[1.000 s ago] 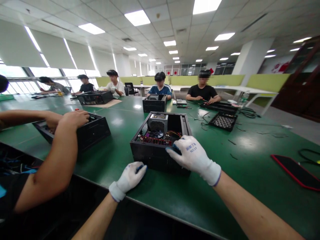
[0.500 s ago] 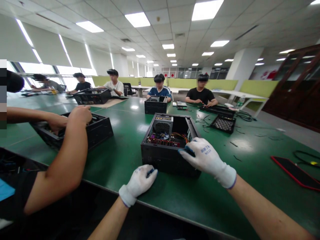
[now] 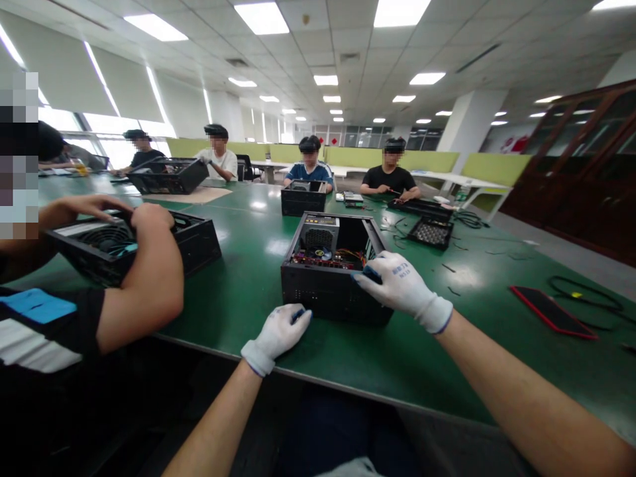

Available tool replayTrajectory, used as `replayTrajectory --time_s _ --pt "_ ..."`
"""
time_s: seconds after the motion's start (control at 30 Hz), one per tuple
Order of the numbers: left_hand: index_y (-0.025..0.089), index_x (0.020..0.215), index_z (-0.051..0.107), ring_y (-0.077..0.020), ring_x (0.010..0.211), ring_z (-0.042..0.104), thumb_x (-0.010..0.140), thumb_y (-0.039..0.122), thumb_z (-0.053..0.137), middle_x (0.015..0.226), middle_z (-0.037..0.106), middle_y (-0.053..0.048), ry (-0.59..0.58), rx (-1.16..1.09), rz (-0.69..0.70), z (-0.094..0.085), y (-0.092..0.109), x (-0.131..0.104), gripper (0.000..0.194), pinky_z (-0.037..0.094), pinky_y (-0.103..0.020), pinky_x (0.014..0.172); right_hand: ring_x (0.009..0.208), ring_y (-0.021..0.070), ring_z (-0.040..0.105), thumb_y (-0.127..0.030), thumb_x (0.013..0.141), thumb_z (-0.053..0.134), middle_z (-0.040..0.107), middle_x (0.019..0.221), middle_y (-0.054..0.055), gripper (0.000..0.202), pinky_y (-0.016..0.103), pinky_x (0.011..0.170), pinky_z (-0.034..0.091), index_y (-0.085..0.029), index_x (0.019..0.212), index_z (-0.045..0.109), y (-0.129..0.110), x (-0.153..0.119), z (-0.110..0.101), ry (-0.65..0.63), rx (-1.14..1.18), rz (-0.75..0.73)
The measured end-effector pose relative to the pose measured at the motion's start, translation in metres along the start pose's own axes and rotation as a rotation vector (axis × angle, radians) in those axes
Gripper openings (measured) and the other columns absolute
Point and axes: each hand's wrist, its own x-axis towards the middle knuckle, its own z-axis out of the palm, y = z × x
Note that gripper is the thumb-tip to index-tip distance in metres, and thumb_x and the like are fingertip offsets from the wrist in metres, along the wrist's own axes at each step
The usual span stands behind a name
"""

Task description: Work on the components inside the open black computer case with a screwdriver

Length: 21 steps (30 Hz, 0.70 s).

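Computer case (image 3: pixel 328 291), one; on the green bench (image 3: pixel 238 298), set in from its near edge, ahead of both hands; long axis seemingly running away from that edge; right hand (image 3: pixel 403 283) nearer, curled at the case's near right top corner, grip cannot be told; left hand (image 3: pixel 279 332) loosely curled on the bench beside the near left bottom corner, nothing seen in it; black, open-topped; grey box (image 3: pixel 320 237), coloured wires (image 3: pixel 348 258) inside.

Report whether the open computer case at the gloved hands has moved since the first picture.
Yes, the computer case has shifted right, nearer the red-edged mat.
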Motion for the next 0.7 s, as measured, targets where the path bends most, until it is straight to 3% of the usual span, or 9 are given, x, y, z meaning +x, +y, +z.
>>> replayTrajectory --time_s 0.33,0.47,0.6,0.7 --pt "0.021 0.089 0.067 -0.022 0.085 0.07 0.103 0.041 0.054 0.09 0.074 -0.005 -0.018 -0.006 -0.03 0.004 0.0 -0.008 0.028 0.051 -0.034 0.081 0.082 0.0239 0.056 -0.06 0.103 0.048 0.066 0.077 0.008 0.05 0.037 0.08 0.037 -0.019 0.079 0.065 0.006 -0.005 0.004 0.009 0.019 -0.073" --pt "0.022 0.086 0.065 -0.0195 0.078 0.068 0.103 0.039 0.055 0.085 0.071 -0.003 -0.024 0.001 -0.035 0.003 0.001 -0.011 0.025 0.052 -0.032 0.075 0.086 0.026 0.058 -0.056 0.102 0.052 0.068 0.08 0.009 0.044 0.04 0.085 0.041 -0.019 0.081 0.067 0.008 -0.006 0.003 -0.028 0.096 -0.088" --pt "0.023 0.083 0.064 -0.0179 0.07 0.066 0.102 0.036 0.054 0.078 0.069 -0.003 0.037 0.024 0.028 -0.006 0.013 -0.012 0.025 0.052 -0.03 0.066 0.093 0.0295 0.061 -0.054 0.1 0.055 0.071 0.086 0.012 0.04 0.044 0.088 0.044 -0.019 0.09 0.071 0.011 -0.008 0.003 -0.037 0.165 -0.094" --pt "0.024 0.082 0.064 -0.0182 0.066 0.065 0.101 0.033 0.053 0.076 0.067 -0.003 0.085 0.06 0.139 -0.026 0.03 -0.012 0.024 0.05 -0.031 0.061 0.096 0.0304 0.062 -0.055 0.099 0.058 0.073 0.092 0.012 0.038 0.045 0.088 0.046 -0.021 0.098 0.074 0.017 -0.009 -0.001 -0.047 0.209 -0.117"
